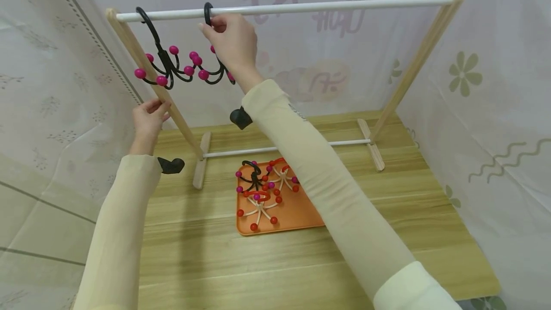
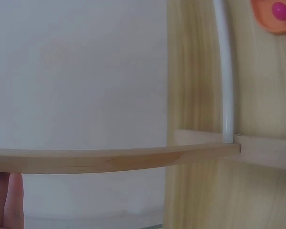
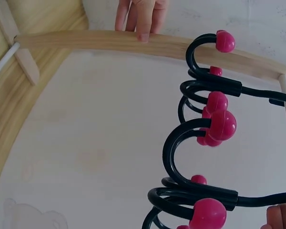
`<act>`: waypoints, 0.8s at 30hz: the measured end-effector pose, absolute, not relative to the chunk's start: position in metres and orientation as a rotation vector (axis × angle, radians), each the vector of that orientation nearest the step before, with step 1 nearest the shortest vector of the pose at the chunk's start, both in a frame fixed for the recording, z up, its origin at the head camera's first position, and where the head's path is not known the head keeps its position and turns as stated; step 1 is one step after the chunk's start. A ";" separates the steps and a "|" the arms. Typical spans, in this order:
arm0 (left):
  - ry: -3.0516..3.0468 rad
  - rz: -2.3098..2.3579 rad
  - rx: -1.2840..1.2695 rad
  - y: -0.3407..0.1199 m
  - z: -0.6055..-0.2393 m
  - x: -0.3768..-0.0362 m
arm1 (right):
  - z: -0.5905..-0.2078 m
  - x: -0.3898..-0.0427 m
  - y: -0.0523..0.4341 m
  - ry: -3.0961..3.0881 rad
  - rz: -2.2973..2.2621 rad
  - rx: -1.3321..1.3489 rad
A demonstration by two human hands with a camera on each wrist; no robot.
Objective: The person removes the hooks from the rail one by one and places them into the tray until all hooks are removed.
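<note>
Right hand (image 1: 230, 37) grip pinches black hanger (image 1: 215, 61) at hook, hook over white rail (image 1: 327, 6). Second hanger (image 1: 161, 63) hangs left of it, just beside. Left hand (image 1: 148, 121) grip curled round wooden rack leg (image 1: 146, 68).

Risk: prongs of both hangers tangle; rack could tip if left grip loosens.

Orange tray (image 1: 301, 214), on tabletop (image 1: 387, 214) below right grip: three hangers, one black, two pale with red balls.

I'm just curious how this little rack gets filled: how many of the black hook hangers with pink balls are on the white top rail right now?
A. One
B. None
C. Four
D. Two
D: two black hangers sit on the white rail, one near the left post and a second whose hook the right hand is gripping.
</note>
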State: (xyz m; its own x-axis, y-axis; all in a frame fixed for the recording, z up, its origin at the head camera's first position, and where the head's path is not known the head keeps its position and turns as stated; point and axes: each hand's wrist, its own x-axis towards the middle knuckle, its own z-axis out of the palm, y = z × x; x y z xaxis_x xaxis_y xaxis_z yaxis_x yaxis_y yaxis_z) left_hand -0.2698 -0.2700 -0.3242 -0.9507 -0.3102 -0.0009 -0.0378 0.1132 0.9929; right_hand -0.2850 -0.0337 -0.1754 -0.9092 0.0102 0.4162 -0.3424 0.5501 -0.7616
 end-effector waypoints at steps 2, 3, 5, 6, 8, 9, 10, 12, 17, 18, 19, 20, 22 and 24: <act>-2.189 -1.927 0.347 -0.270 -0.324 -0.270 | -0.175 -0.284 -0.035 -2.424 1.294 0.267; -2.193 -1.924 0.346 -0.270 -0.324 -0.270 | -0.174 -0.284 -0.036 -2.428 1.294 0.263; -2.190 -1.929 0.346 -0.270 -0.325 -0.270 | -0.174 -0.284 -0.037 -2.428 1.300 0.259; -2.192 -1.927 0.345 -0.270 -0.324 -0.270 | -0.174 -0.285 -0.037 -2.421 1.302 0.262; -2.177 -1.939 0.342 -0.270 -0.324 -0.270 | -0.174 -0.286 -0.036 -2.409 1.313 0.255; -2.172 -1.941 0.338 -0.270 -0.324 -0.270 | -0.175 -0.286 -0.036 -2.399 1.317 0.258; -2.159 -1.952 0.336 -0.270 -0.324 -0.270 | -0.175 -0.286 -0.035 -2.390 1.317 0.260; -2.150 -1.958 0.331 -0.270 -0.324 -0.270 | -0.176 -0.287 -0.032 -2.367 1.321 0.266; -2.155 -1.942 0.336 -0.270 -0.324 -0.269 | -0.177 -0.291 -0.024 -2.290 1.380 0.306; -2.157 -1.939 0.337 -0.270 -0.323 -0.269 | -0.176 -0.292 -0.022 -2.271 1.402 0.314; -2.151 -1.945 0.337 -0.270 -0.323 -0.269 | -0.176 -0.293 -0.021 -2.256 1.423 0.320; -2.146 -1.951 0.338 -0.271 -0.323 -0.269 | -0.175 -0.294 -0.019 -2.239 1.447 0.327; -2.144 -1.954 0.340 -0.271 -0.322 -0.268 | -0.174 -0.296 -0.016 -2.213 1.506 0.333; -2.148 -1.950 0.342 -0.272 -0.321 -0.268 | -0.174 -0.296 -0.013 -2.196 1.569 0.331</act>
State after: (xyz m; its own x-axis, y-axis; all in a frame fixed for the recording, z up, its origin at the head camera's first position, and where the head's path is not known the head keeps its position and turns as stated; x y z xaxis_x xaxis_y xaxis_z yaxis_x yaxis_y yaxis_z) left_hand -0.2678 -0.2720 -0.3210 -0.9488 -0.3158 0.0064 -0.0240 0.0923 0.9954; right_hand -0.2962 -0.0134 -0.1741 -0.8837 0.0486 0.4656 -0.4248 0.3347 -0.8411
